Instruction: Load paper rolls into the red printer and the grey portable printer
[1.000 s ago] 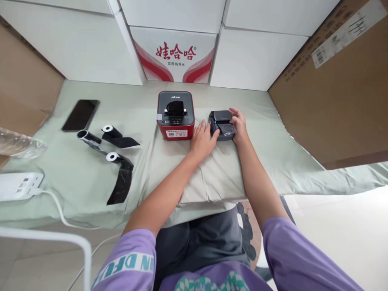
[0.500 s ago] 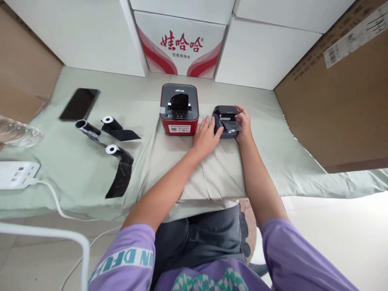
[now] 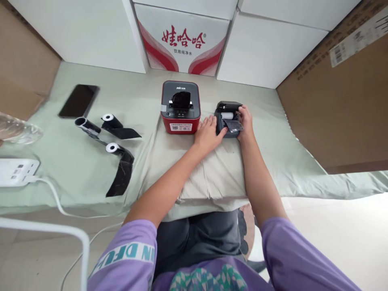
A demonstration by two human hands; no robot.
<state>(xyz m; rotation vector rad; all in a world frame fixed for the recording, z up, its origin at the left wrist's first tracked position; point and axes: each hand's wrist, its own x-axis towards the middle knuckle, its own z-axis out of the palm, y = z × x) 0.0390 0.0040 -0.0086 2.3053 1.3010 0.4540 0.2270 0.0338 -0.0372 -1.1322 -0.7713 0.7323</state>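
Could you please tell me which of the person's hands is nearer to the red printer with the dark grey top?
Left. The left hand lies just right of the red printer with the dark grey top; the right hand is farther right, beyond the small black printer.

Table [image 3: 273, 121] draped in pale green cloth. On it: phone [image 3: 79, 101] far left, three black rolls [image 3: 112, 121], white power strip [image 3: 16, 171], clear bottle [image 3: 15, 131], red printer [image 3: 181, 107], small black printer [image 3: 228, 118] just right.

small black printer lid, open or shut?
Open: the small black printer has its lid raised, white paper roll showing inside, both hands on it.
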